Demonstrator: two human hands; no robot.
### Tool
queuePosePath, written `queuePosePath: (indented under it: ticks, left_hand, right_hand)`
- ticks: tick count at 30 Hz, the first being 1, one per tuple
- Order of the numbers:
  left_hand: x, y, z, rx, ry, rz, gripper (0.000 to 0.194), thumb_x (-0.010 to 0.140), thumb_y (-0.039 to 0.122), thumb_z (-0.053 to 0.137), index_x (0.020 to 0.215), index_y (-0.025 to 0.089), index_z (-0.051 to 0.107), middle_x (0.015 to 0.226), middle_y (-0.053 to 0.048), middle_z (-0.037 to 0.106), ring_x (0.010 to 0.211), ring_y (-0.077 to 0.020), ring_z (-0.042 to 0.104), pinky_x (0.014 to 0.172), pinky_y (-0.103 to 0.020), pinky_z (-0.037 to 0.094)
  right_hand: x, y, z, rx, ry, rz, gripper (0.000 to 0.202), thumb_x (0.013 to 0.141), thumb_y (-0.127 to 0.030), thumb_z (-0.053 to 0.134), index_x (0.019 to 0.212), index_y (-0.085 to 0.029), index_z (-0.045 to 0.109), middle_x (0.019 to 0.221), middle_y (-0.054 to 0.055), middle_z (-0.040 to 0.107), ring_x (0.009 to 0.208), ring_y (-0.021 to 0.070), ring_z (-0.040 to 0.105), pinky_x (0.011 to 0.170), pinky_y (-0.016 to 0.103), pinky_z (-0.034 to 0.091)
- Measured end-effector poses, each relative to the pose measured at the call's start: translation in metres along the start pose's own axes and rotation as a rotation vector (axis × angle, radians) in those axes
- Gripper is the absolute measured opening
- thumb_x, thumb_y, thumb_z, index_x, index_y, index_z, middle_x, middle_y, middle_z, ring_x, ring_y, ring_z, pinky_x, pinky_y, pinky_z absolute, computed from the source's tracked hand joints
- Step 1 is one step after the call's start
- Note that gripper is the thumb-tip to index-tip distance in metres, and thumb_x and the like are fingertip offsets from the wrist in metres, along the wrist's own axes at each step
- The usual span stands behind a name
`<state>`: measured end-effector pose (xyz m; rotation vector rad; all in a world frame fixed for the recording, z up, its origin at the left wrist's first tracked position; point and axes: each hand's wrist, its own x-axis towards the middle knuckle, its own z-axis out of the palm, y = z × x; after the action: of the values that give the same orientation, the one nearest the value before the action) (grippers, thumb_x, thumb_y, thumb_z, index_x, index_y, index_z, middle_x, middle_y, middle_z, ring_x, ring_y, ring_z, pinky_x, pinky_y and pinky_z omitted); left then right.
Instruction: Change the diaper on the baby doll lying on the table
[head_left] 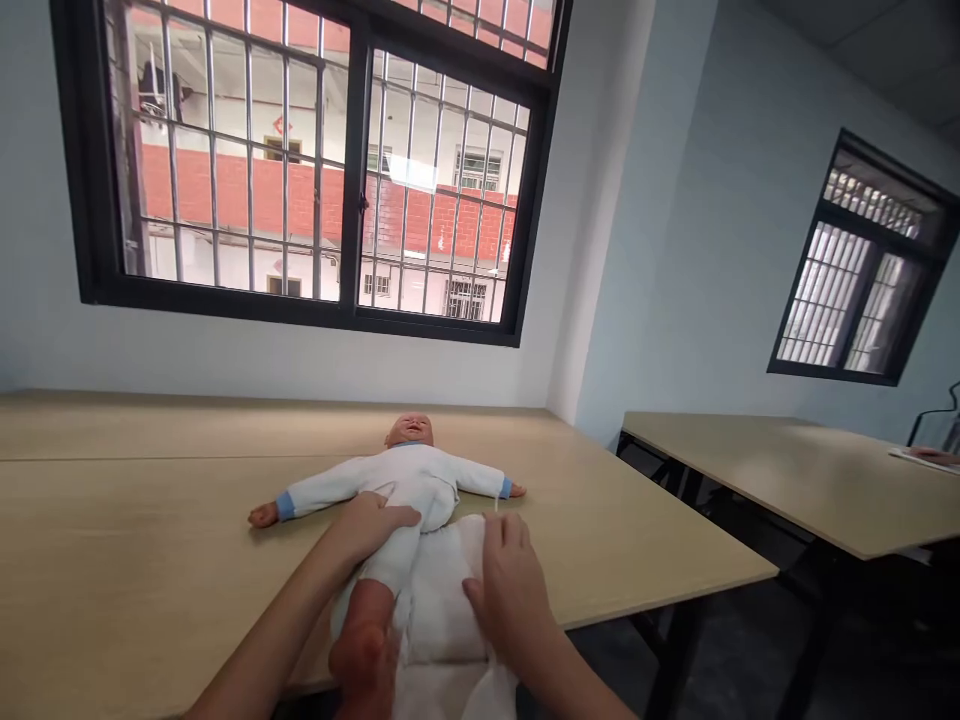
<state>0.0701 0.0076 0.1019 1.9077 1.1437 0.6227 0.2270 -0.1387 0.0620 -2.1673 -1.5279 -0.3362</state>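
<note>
A baby doll (420, 470) in white clothes with blue cuffs lies on its back on the table, arms spread and head toward the wall. My left hand (373, 527) is closed around its upper leg, with the thumb across the white fabric. Below the fabric, the doll's bare lower leg (365, 640) points toward me. A white, padded-looking cloth (444, 605) lies beside that leg and hangs past the table's near edge. My right hand (514, 590) pinches its right side with bent fingers. A thin white strip (496, 503) sticks up by those fingertips. The doll's other leg cannot be made out.
The wooden table (150, 520) meets the wall under a barred window (352, 180). Its right edge faces a gap and a second table (750, 470). Another person's hand (934, 455) rests on something white at the far right.
</note>
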Motion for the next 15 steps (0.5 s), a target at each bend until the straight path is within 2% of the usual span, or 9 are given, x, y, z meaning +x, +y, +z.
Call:
queuePosePath:
  ticks: [3, 5, 7, 9, 11, 13, 15]
  left_hand:
    - [-0.001, -0.001, -0.001, 0.007, 0.014, 0.012, 0.033, 0.066, 0.051, 0.065, 0.061, 0.02, 0.054, 0.058, -0.001, 0.054, 0.063, -0.0224, 0.057, 0.053, -0.029, 0.038]
    - [-0.001, 0.0, -0.001, 0.011, 0.017, 0.028, 0.032, 0.066, 0.05, 0.064, 0.063, 0.019, 0.057, 0.061, -0.001, 0.057, 0.066, -0.0224, 0.059, 0.055, -0.028, 0.04]
    - [-0.001, 0.001, -0.002, 0.012, 0.011, 0.038, 0.03, 0.067, 0.049, 0.064, 0.066, 0.019, 0.061, 0.064, -0.002, 0.06, 0.068, -0.0216, 0.06, 0.055, -0.028, 0.041]
    - [0.001, 0.001, -0.001, 0.008, 0.012, 0.03, 0.03, 0.067, 0.049, 0.064, 0.063, 0.019, 0.06, 0.061, -0.001, 0.059, 0.064, -0.0204, 0.059, 0.053, -0.027, 0.04]
    - [0.002, 0.002, 0.0, -0.013, 0.008, 0.019, 0.031, 0.067, 0.049, 0.064, 0.059, 0.02, 0.057, 0.056, 0.0, 0.056, 0.059, -0.0187, 0.058, 0.051, -0.026, 0.039]
    - [0.001, 0.004, 0.001, -0.038, -0.007, 0.001, 0.032, 0.066, 0.048, 0.064, 0.056, 0.02, 0.055, 0.052, 0.002, 0.053, 0.056, -0.0173, 0.056, 0.049, -0.025, 0.037]
    - [-0.002, 0.007, 0.003, -0.045, -0.012, -0.009, 0.03, 0.066, 0.047, 0.064, 0.057, 0.019, 0.058, 0.052, 0.002, 0.054, 0.057, -0.0171, 0.056, 0.05, -0.025, 0.038]
  right_hand:
    - [0.004, -0.006, -0.004, -0.045, 0.017, -0.302, 0.033, 0.075, -0.003, 0.057, 0.106, -0.013, 0.061, 0.121, 0.017, 0.054, 0.111, 0.0287, 0.049, 0.094, 0.039, 0.042]
    - [0.008, -0.008, -0.009, -0.058, -0.092, -0.494, 0.023, 0.078, -0.005, 0.055, 0.097, -0.014, 0.063, 0.112, 0.014, 0.058, 0.104, 0.026, 0.052, 0.09, 0.036, 0.044]
    - [0.01, -0.01, -0.012, -0.044, -0.251, -0.606, 0.014, 0.083, -0.018, 0.059, 0.095, -0.014, 0.066, 0.106, 0.012, 0.061, 0.099, 0.0257, 0.055, 0.086, 0.035, 0.047]
    - [0.008, -0.012, -0.009, -0.007, -0.354, -0.575, 0.028, 0.087, -0.037, 0.062, 0.101, -0.013, 0.068, 0.107, 0.013, 0.063, 0.099, 0.0278, 0.057, 0.085, 0.037, 0.049]
    - [0.002, -0.015, 0.001, 0.026, -0.365, -0.482, 0.041, 0.091, -0.045, 0.056, 0.113, -0.012, 0.066, 0.113, 0.017, 0.063, 0.107, 0.0309, 0.058, 0.091, 0.041, 0.048]
    - [-0.004, -0.018, 0.015, 0.02, -0.311, -0.43, 0.042, 0.094, -0.042, 0.052, 0.118, -0.01, 0.065, 0.123, 0.021, 0.06, 0.119, 0.0345, 0.053, 0.099, 0.047, 0.043]
    - [-0.008, -0.022, 0.026, -0.02, -0.182, -0.406, 0.037, 0.095, -0.038, 0.052, 0.117, -0.011, 0.065, 0.135, 0.023, 0.053, 0.129, 0.0389, 0.044, 0.104, 0.055, 0.036]
